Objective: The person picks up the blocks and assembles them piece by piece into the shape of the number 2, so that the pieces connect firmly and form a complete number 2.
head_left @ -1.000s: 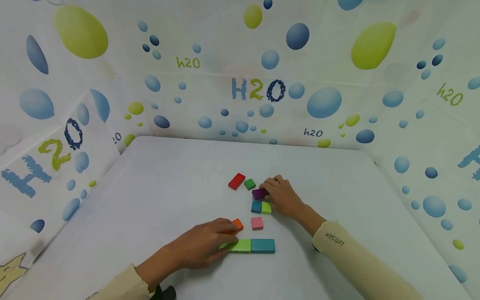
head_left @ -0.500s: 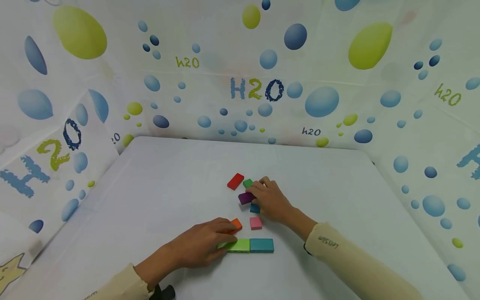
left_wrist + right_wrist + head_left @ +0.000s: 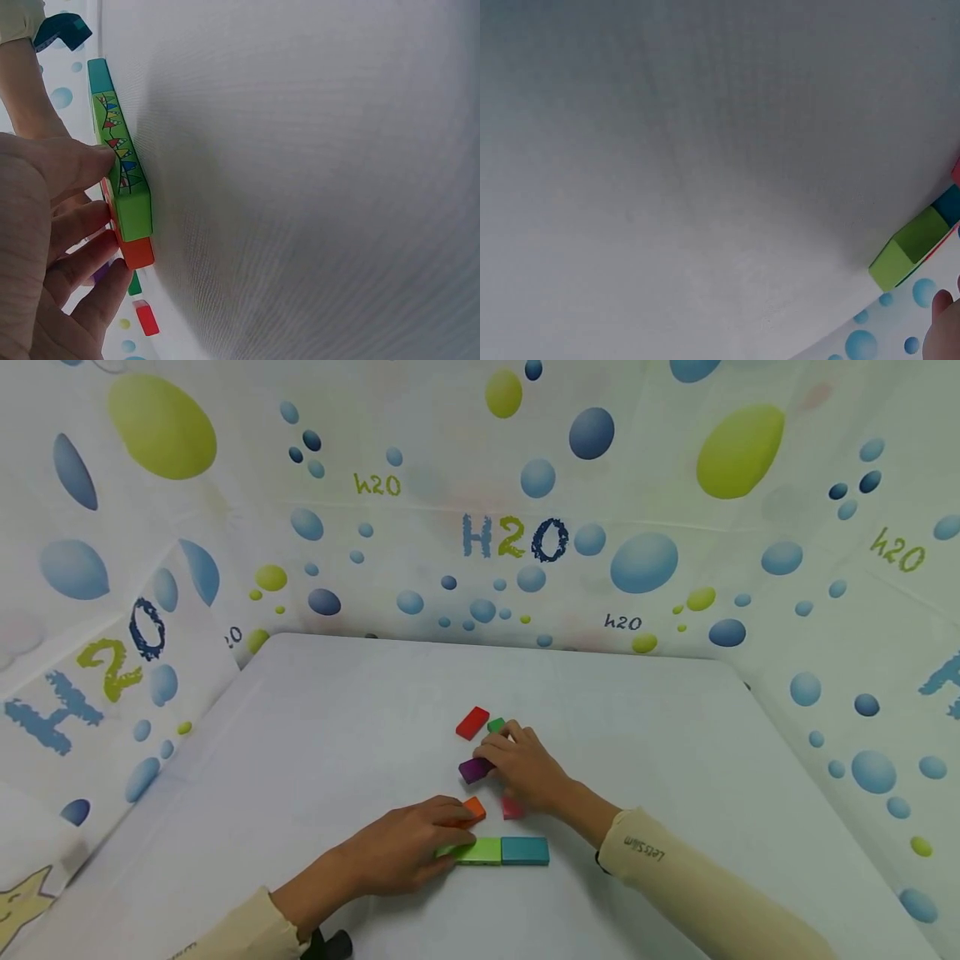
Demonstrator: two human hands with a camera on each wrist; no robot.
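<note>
My left hand [image 3: 401,847] holds a long light green block [image 3: 480,852] and an orange block [image 3: 474,808] beside it. In the left wrist view the thumb is on the green block, printed with bunting, and fingertips touch the orange one. A teal block [image 3: 525,851] continues the green one end to end. Fingers of my right hand [image 3: 528,770] pinch a purple block [image 3: 475,770]. Partly covered by that hand are a pink block [image 3: 512,808] and a small green block [image 3: 497,725]. The right wrist view shows a lime block [image 3: 904,255] against a blue block [image 3: 949,204].
A red block [image 3: 472,723] lies beyond the right hand on the white table [image 3: 337,718]. Printed cloth walls [image 3: 420,552] rise behind and at both sides of the table. A dark object [image 3: 333,945] sits at the left wrist.
My right hand has carried the purple block left and toward me, and now covers the blue and lime blocks in the head view. My left hand has stayed in place.
</note>
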